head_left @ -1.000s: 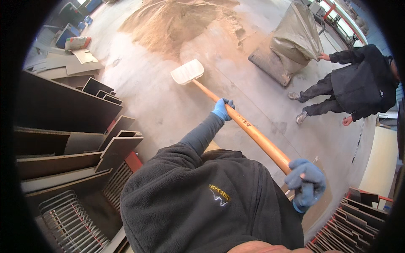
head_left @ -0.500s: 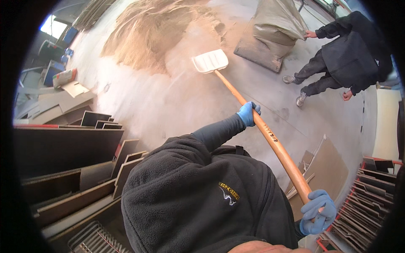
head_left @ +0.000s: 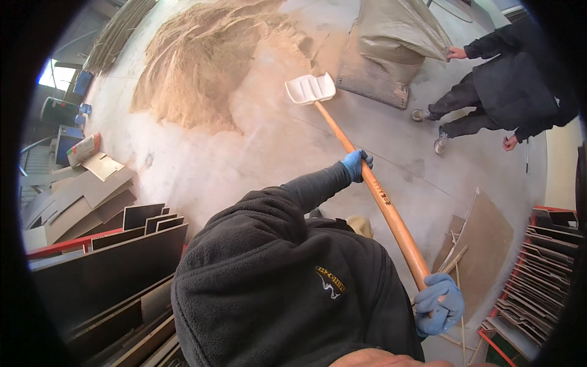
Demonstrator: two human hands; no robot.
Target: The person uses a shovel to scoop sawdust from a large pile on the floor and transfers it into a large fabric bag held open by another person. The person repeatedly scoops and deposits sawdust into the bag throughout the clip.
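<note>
The head view looks down on a long-handled shovel (head_left: 391,211) held slantwise over a grey concrete floor (head_left: 257,162). Its orange-brown wooden shaft runs from near the wearer's body toward the far side of the floor, where the pale blade (head_left: 310,90) lies just beside a broad pile of sand-coloured loose material (head_left: 189,70); whether blade and floor touch, I cannot tell. The blue-gloved left hand (head_left: 356,165) grips the shaft around its middle, fingers wrapped about the wood. The blue-gloved right hand (head_left: 439,304) is at the near end, its fingers curled closed around the shaft.

Just beyond the blade, toward the floor's far right, a greenish-beige sheet (head_left: 400,40) drapes partly over a dark flat board (head_left: 373,84). Another person in dark clothes (head_left: 501,92) pinches the sheet's corner with one hand (head_left: 457,54); the other hand (head_left: 510,143) hangs free. Along the floor's left edge stand dark panels (head_left: 113,260), with loose flat boards (head_left: 92,189) beyond them; at the near right edge is a red rack of thin panels (head_left: 538,269).
</note>
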